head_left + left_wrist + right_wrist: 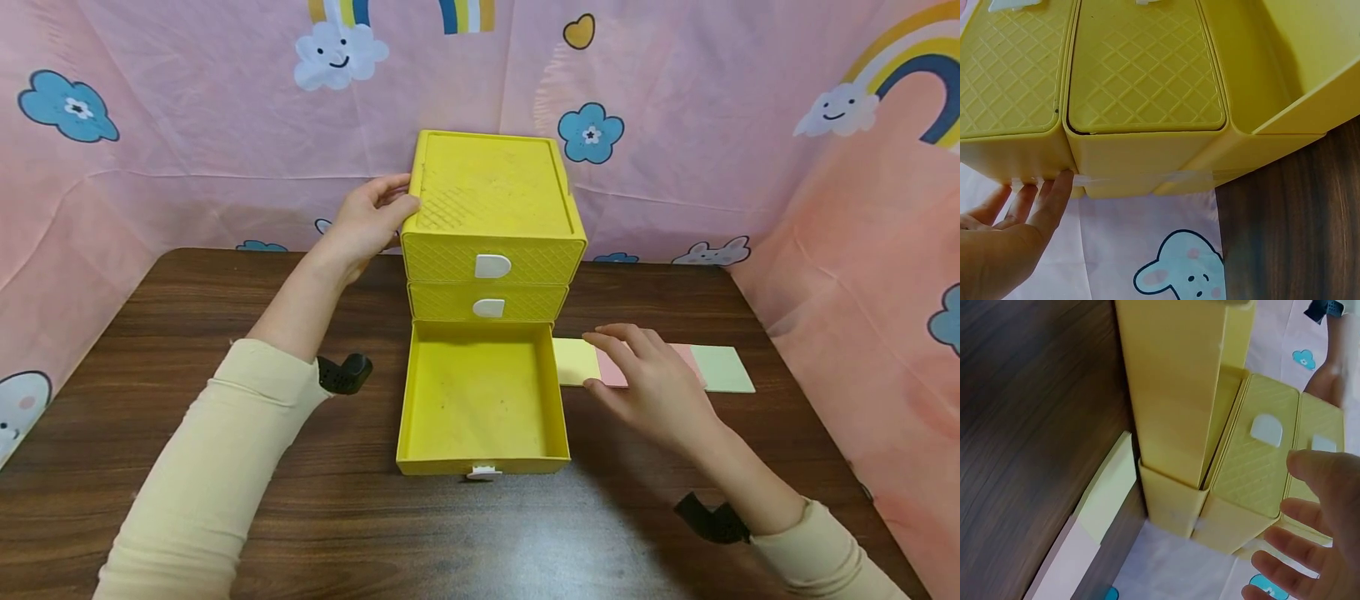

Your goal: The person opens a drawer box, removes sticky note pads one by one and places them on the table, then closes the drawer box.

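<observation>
A yellow drawer unit [491, 187] with several stacked drawers stands mid-table. Its bottom drawer [483, 392] is pulled out, and nothing lies in it. The two drawers above are closed, each with a white tab handle [492, 266]. My left hand [371, 218] rests against the unit's upper left side, thumb at the top edge; in the left wrist view its fingertips touch the yellow side wall [1135, 159]. To the right of the pulled-out drawer, my right hand [660, 387] hovers with loosely bent fingers, holding nothing. Beneath it lies a row of pastel paper pads [723, 369].
The dark wooden table [300, 517] is backed and flanked by pink cloth [225, 108] printed with clouds, flowers and rainbows. A black wrist camera [345, 373] sits on the left sleeve, another black wrist camera [712, 518] on the right wrist.
</observation>
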`<move>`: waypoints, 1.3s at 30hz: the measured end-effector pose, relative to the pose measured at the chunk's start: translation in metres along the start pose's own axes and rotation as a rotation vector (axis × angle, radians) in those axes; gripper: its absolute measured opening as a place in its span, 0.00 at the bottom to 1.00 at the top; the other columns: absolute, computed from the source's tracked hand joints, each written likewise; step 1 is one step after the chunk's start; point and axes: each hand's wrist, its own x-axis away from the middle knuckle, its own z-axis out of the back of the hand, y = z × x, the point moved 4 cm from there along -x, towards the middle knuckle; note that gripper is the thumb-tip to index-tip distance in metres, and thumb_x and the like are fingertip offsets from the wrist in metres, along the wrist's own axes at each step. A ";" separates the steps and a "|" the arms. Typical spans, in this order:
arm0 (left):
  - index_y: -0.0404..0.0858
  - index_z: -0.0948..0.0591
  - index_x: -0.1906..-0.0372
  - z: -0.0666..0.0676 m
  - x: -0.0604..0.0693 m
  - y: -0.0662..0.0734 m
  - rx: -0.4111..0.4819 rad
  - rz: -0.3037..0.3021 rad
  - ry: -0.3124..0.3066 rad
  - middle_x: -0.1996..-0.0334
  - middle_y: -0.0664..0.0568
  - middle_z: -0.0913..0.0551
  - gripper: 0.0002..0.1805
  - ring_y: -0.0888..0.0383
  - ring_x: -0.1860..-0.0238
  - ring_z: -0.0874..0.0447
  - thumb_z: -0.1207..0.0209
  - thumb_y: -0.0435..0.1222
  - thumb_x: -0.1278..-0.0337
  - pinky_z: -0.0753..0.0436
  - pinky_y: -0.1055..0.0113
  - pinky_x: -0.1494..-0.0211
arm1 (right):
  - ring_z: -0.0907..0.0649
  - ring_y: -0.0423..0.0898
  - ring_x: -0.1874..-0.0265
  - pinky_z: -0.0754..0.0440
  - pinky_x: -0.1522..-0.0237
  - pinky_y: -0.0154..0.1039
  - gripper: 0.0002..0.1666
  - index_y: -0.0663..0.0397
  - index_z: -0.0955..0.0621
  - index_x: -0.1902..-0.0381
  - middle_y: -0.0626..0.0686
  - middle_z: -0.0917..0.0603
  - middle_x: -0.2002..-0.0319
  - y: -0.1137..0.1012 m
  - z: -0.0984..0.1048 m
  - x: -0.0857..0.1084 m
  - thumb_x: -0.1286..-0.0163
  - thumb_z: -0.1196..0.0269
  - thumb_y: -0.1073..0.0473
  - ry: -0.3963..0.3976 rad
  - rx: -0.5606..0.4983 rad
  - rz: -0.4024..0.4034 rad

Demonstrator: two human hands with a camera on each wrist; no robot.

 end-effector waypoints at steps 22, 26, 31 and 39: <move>0.48 0.41 0.30 0.000 0.000 0.000 -0.002 0.016 0.000 0.35 0.51 0.37 0.31 0.58 0.45 0.31 0.50 0.44 0.37 0.26 0.66 0.48 | 0.22 0.50 0.54 0.21 0.53 0.45 0.31 0.52 0.24 0.45 0.53 0.23 0.49 -0.055 -0.005 -0.004 0.46 0.32 0.50 -0.092 -0.055 0.166; 0.48 0.41 0.30 0.000 0.000 0.000 0.002 0.017 0.004 0.35 0.51 0.36 0.30 0.58 0.45 0.31 0.50 0.44 0.37 0.26 0.66 0.49 | 0.22 0.49 0.54 0.20 0.55 0.44 0.30 0.52 0.24 0.45 0.52 0.22 0.50 -0.067 -0.007 -0.002 0.47 0.32 0.51 -0.091 -0.056 0.227; 0.48 0.41 0.30 0.000 0.000 0.001 0.007 0.016 0.004 0.35 0.51 0.36 0.30 0.58 0.47 0.30 0.50 0.44 0.37 0.25 0.69 0.51 | 0.21 0.48 0.58 0.20 0.56 0.42 0.32 0.51 0.24 0.45 0.52 0.22 0.51 -0.082 -0.012 0.002 0.48 0.30 0.52 -0.090 -0.050 0.297; 0.49 0.40 0.31 0.000 0.000 0.001 -0.001 0.020 0.013 0.36 0.51 0.36 0.30 0.58 0.46 0.31 0.50 0.44 0.38 0.25 0.68 0.52 | 0.21 0.47 0.59 0.20 0.64 0.39 0.29 0.50 0.22 0.49 0.50 0.20 0.54 -0.100 -0.021 0.007 0.50 0.30 0.51 -0.030 -0.023 0.404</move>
